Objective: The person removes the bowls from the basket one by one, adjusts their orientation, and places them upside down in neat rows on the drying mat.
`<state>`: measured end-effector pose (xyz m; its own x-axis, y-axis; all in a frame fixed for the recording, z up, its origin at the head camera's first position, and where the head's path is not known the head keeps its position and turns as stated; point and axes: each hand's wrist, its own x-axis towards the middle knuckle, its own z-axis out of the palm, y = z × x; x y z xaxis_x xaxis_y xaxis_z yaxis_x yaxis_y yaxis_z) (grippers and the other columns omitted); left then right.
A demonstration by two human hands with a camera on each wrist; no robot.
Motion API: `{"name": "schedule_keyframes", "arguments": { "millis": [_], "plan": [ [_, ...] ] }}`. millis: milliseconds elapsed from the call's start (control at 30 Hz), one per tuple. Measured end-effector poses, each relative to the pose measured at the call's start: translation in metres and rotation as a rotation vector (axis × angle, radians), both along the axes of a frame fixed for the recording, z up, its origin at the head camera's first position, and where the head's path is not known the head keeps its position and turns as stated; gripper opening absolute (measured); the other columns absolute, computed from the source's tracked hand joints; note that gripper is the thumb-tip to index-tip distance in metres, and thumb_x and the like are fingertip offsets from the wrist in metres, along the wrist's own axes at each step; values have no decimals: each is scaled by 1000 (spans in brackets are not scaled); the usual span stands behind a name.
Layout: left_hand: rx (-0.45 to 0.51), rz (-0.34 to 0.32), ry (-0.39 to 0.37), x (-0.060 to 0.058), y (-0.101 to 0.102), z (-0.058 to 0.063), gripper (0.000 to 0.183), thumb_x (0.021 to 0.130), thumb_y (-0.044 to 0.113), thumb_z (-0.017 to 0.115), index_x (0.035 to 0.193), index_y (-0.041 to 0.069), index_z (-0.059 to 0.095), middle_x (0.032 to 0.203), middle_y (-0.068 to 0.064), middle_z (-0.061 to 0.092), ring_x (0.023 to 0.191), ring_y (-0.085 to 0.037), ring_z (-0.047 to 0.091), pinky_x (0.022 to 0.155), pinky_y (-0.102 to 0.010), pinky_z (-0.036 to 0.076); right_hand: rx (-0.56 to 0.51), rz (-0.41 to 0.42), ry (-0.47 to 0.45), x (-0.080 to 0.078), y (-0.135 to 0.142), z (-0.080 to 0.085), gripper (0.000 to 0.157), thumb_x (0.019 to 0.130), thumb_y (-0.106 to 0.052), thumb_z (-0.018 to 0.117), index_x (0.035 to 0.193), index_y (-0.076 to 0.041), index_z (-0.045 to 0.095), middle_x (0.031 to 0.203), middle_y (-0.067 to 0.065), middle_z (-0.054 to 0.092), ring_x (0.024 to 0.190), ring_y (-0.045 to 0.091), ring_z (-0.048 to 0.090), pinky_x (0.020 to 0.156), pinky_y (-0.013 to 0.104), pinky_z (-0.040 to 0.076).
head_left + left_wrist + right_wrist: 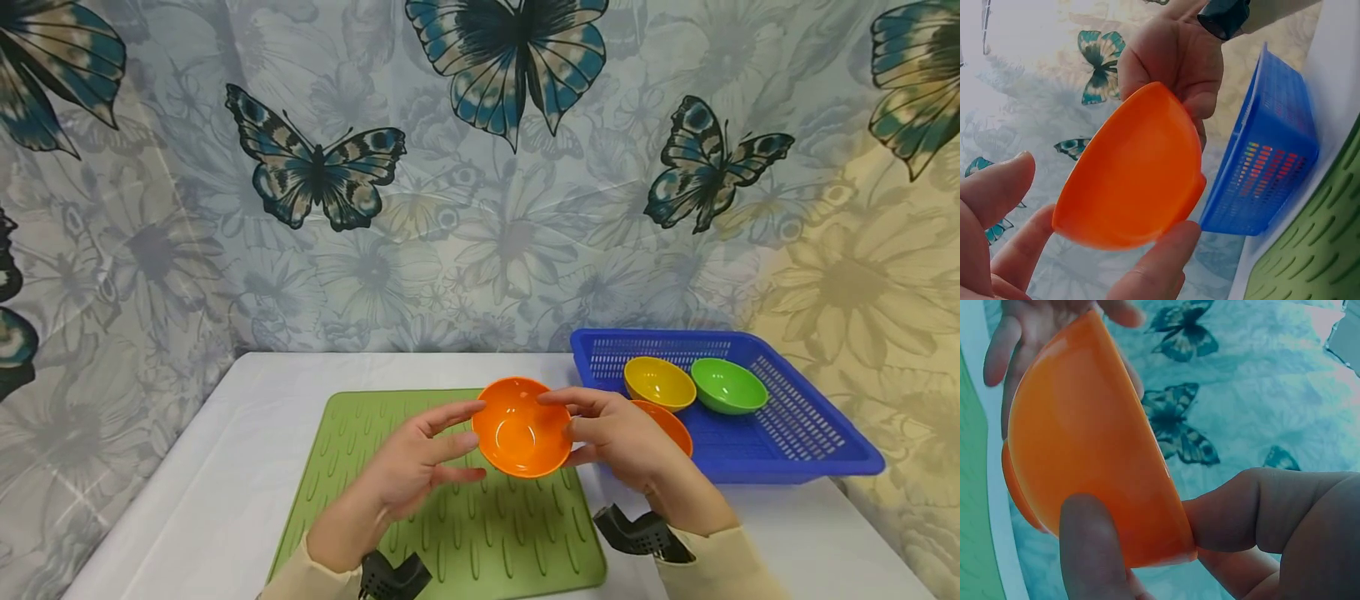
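Note:
An orange bowl [522,429] is held up over the green mat [480,533], tilted so its inside faces the head camera. My right hand [622,437] pinches its right edge, with thumb and fingers on opposite sides of the wall in the right wrist view. On the other side, my left hand [420,458] has its fingers spread and mostly straight. Two of its fingertips [1175,240] meet the bowl in the left wrist view, while the thumb [1007,187] stands apart from it. The bowl's foot ring [1017,487] shows in the right wrist view.
A blue basket [840,450] stands on the white table [187,492] at the right. Inside it are a yellow bowl [658,383], a green bowl [729,386] and another orange bowl [670,427], partly hidden behind my right hand. A butterfly-patterned cloth [510,250] hangs behind.

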<state>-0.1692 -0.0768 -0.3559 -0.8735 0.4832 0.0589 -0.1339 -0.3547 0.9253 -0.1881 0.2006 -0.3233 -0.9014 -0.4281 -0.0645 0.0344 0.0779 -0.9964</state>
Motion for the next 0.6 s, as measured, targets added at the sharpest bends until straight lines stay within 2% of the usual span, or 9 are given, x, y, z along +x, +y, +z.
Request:
{"name": "schedule_keyframes", "arguments": {
  "millis": [100,333,600],
  "plan": [
    [36,-3,-26,0,1,-1,55,97,5,64,147,-3,43,152,-24,32,115,-37,59,90,-55,50,-7,-11,7,2,-6,-2,42,91,4,55,133,6,58,134,25,51,97,35,65,80,50,56],
    [61,28,-82,-2,-1,-3,59,96,-4,61,150,3,41,137,-24,47,105,-37,66,88,-52,52,-55,-21,7,2,-14,-8,44,91,3,56,135,6,55,147,24,40,103,36,63,81,47,57],
    [119,1,-117,-6,-5,-5,69,93,-7,62,155,8,35,138,-22,47,112,-36,61,89,-54,51,-116,-27,-8,0,-20,-15,43,92,2,57,135,5,56,133,25,52,105,37,63,83,48,56]
  ]
}}
